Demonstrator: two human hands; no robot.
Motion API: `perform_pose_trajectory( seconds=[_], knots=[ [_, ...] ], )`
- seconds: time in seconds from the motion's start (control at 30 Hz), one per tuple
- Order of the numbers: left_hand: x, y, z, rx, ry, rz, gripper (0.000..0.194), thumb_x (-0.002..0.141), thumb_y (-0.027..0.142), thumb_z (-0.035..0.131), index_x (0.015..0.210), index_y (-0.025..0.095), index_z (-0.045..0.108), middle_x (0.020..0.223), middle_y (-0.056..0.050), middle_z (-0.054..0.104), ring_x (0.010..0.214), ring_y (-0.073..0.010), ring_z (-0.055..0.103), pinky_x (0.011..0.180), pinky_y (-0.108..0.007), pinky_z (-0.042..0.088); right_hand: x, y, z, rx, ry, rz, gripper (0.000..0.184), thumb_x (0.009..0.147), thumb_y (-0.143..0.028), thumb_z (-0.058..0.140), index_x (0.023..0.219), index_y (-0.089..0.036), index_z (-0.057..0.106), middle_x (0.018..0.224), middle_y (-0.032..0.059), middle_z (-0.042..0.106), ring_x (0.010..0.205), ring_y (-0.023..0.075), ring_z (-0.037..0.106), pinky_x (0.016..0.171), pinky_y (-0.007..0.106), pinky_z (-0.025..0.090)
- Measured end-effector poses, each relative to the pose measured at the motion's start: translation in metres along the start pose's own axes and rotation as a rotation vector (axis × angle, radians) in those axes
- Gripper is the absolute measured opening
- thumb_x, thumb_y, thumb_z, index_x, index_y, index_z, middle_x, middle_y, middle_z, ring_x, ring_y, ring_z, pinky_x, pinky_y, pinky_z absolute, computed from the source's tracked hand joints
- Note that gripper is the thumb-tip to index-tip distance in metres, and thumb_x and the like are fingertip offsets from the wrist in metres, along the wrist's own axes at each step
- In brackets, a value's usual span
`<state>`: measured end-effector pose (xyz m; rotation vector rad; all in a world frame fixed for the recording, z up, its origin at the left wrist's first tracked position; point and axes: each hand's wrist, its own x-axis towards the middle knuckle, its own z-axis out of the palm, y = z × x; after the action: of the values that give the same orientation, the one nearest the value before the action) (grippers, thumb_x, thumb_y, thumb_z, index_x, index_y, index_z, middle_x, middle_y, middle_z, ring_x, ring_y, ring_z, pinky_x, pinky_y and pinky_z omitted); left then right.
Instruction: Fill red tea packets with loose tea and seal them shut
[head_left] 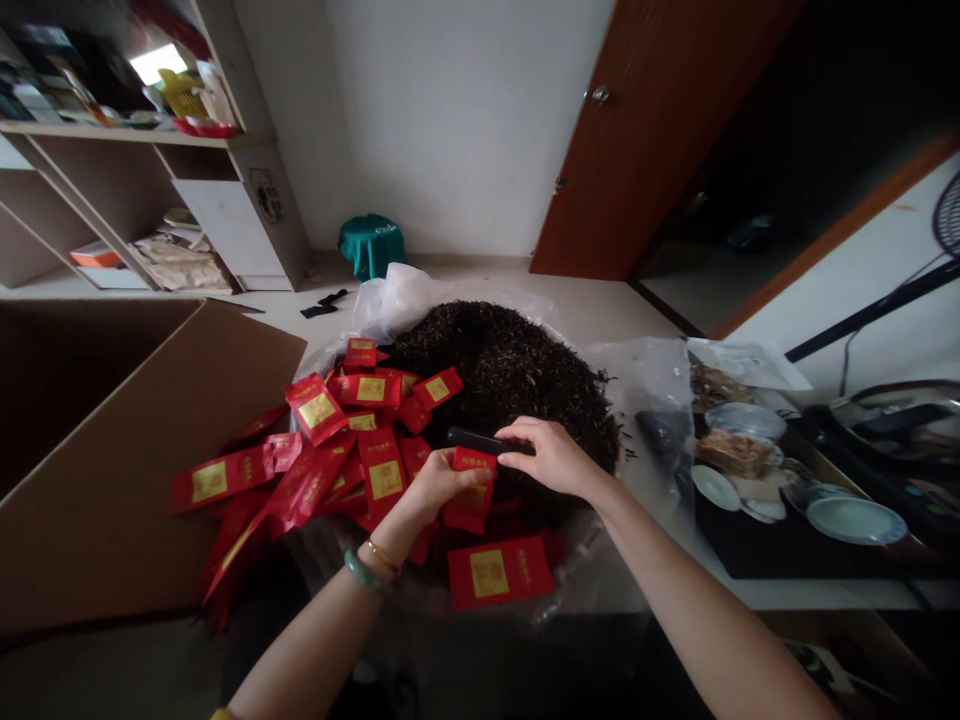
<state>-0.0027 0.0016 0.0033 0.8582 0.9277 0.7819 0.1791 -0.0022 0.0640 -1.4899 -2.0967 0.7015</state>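
Note:
My left hand (439, 485) is closed round a small red packet (471, 492) with a gold label, held upright in front of me. My right hand (551, 455) grips a black scoop (480, 441) lying across the packet's open top. Behind both hands a big heap of dark loose tea leaves (510, 375) rests on clear plastic sheeting (420, 295). Several more red packets (352, 440) are piled to the left of the heap, and one (499, 572) lies flat just below my hands.
An open cardboard box (135, 450) stands at the left. A dark tea tray with bowls and saucers (787, 490) sits at the right. Wooden shelves (127, 190) stand at the back left, a green stool (371, 245) by the wall, a brown door (645, 140) beyond.

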Motion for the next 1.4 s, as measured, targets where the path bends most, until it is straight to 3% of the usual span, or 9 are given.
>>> perform_pose_trajectory(
  seconds=[0.3, 0.5, 0.8, 0.97, 1.4],
  knots=[
    [0.0, 0.0, -0.001, 0.161, -0.048, 0.163, 0.038, 0.05, 0.03, 0.084, 0.083, 0.013, 0.074, 0.078, -0.003, 0.073, 0.07, -0.0173, 0.064, 0.069, -0.027, 0.05, -0.003, -0.001, -0.01, -0.018, -0.111, 0.049, 0.035, 0.066, -0.021, 0.075, 0.1, -0.018, 0.069, 0.092, 0.005, 0.068, 0.078, 0.0177, 0.062, 0.071, 0.029, 0.049],
    [0.005, -0.009, -0.007, 0.204, -0.043, 0.149, 0.032, 0.055, 0.029, 0.082, 0.079, 0.011, 0.072, 0.073, -0.003, 0.072, 0.061, -0.0139, 0.061, 0.061, -0.024, 0.047, -0.002, -0.005, -0.006, -0.023, -0.072, 0.016, 0.02, 0.071, -0.016, 0.07, 0.091, -0.019, 0.071, 0.085, 0.0027, 0.068, 0.076, 0.0159, 0.062, 0.072, 0.027, 0.047],
    [0.002, -0.003, -0.003, 0.217, -0.034, 0.168, 0.036, 0.053, 0.027, 0.081, 0.084, 0.011, 0.073, 0.077, -0.003, 0.073, 0.065, -0.0142, 0.062, 0.066, -0.024, 0.047, -0.005, -0.002, -0.008, -0.048, -0.088, 0.037, 0.032, 0.067, -0.018, 0.074, 0.099, -0.017, 0.069, 0.089, 0.0041, 0.067, 0.076, 0.0165, 0.061, 0.068, 0.026, 0.047],
    [0.004, -0.006, -0.005, 0.217, -0.005, 0.111, 0.032, 0.053, 0.032, 0.082, 0.075, 0.01, 0.073, 0.07, -0.004, 0.071, 0.057, -0.0129, 0.058, 0.057, -0.023, 0.045, -0.007, -0.001, -0.009, -0.042, -0.057, 0.022, 0.022, 0.071, -0.016, 0.071, 0.093, -0.018, 0.07, 0.087, 0.0031, 0.068, 0.076, 0.0158, 0.061, 0.07, 0.027, 0.047],
    [0.003, -0.006, -0.005, 0.197, 0.008, 0.1, 0.033, 0.051, 0.032, 0.083, 0.073, 0.01, 0.072, 0.066, -0.003, 0.07, 0.054, -0.0112, 0.057, 0.055, -0.021, 0.044, -0.006, 0.002, -0.004, 0.002, -0.019, -0.012, 0.023, 0.071, -0.016, 0.07, 0.093, -0.019, 0.069, 0.088, 0.003, 0.068, 0.077, 0.0157, 0.062, 0.072, 0.027, 0.048]
  ],
)
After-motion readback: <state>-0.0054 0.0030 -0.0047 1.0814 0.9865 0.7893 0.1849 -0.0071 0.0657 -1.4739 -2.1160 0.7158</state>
